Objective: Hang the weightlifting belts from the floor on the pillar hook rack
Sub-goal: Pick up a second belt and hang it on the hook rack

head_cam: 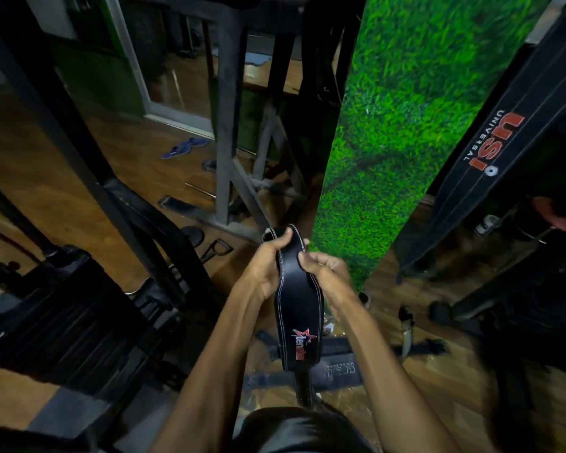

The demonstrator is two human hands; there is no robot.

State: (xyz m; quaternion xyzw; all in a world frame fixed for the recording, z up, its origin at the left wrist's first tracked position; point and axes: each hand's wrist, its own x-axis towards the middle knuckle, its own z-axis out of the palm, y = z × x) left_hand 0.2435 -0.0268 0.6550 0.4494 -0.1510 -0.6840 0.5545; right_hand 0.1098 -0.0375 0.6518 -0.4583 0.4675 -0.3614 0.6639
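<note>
Left hand [268, 256] and right hand [324, 273] grip a black belt [296, 308] beside the green pillar [389, 142], above floor belts [340, 371].

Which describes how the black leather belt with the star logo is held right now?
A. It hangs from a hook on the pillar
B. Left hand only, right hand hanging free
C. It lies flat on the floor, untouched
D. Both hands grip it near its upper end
D: the left hand and right hand both curl round the upper part of the black belt, which hangs down between the forearms above the belts on the floor.
</note>
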